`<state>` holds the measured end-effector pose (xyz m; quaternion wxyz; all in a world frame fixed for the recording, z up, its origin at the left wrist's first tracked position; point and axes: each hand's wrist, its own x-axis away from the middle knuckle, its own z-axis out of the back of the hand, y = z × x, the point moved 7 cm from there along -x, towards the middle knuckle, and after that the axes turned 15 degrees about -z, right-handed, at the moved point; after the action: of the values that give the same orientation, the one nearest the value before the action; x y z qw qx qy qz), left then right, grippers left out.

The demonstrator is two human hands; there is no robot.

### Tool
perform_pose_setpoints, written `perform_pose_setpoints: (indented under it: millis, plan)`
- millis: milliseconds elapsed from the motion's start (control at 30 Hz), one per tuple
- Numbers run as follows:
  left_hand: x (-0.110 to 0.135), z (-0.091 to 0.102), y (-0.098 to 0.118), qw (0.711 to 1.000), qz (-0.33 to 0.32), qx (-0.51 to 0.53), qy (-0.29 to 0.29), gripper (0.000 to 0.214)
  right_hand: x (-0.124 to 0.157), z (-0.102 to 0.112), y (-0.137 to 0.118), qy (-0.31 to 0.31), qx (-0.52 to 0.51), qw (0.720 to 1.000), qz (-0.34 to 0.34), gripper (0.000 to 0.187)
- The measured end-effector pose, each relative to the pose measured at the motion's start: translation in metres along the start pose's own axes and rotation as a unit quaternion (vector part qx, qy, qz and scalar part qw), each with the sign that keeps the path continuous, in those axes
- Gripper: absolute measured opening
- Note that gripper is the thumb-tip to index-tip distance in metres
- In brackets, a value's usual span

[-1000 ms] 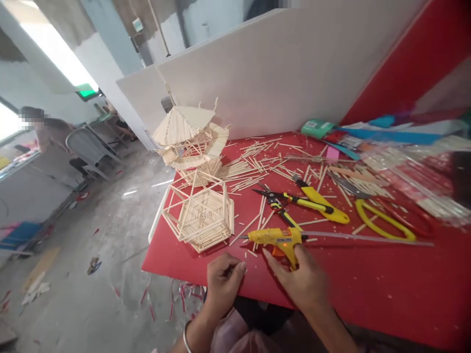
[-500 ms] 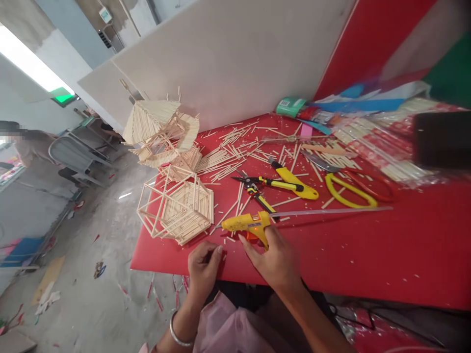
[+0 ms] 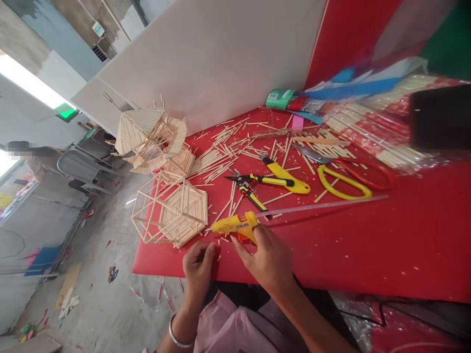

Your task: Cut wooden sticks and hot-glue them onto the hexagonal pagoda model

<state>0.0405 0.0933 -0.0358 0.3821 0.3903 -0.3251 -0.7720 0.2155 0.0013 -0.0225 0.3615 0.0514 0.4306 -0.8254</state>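
My right hand (image 3: pixel 267 259) rests on the handle of a yellow glue gun (image 3: pixel 235 224) lying on the red table (image 3: pixel 368 245), fingers curled round its grip. A clear glue stick (image 3: pixel 324 205) juts from the gun's back toward the right. My left hand (image 3: pixel 198 264) is at the table's near edge, fingers pinched together on something too small to make out. Just beyond it sits a hexagonal frame of wooden sticks (image 3: pixel 171 208). Behind that stands a stick-built roofed model (image 3: pixel 149 139).
Loose wooden sticks (image 3: pixel 228 152) litter the table's middle. Yellow-handled pliers (image 3: pixel 246 189), a yellow utility knife (image 3: pixel 285 176) and yellow-and-red scissors (image 3: pixel 349 179) lie past the gun. Packets of sticks (image 3: pixel 379 137) are at the right. A white board (image 3: pixel 228 59) backs the table. A person (image 3: pixel 33 157) sits far left.
The view has swung so the table sits lower and further left in frame. Both hands stay at the near edge, the right one closing further onto the glue gun's handle.
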Motion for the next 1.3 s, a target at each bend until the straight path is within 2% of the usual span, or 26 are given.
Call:
perform_pose_setpoints:
  millis: [267, 667, 1033, 1300]
  plan:
    - [0.001, -0.002, -0.002, 1.0, -0.001, -0.007, -0.015, 0.035, -0.001, 0.0, -0.001, 0.01, 0.003, 1.0, 0.003, 0.038]
    - [0.006, 0.0, 0.001, 0.998, -0.055, 0.041, -0.018, 0.033, 0.006, -0.012, 0.012, 0.009, 0.025, 1.0, 0.002, 0.043]
    - [0.011, 0.013, 0.004, 0.992, -0.082, 0.098, 0.023, 0.034, 0.006, -0.012, 0.015, 0.019, 0.079, 0.997, 0.003, 0.053]
    - [0.014, 0.012, 0.001, 0.989, -0.093, 0.108, 0.029, 0.028, 0.005, -0.009, 0.011, 0.011, 0.094, 0.996, 0.009, 0.053]
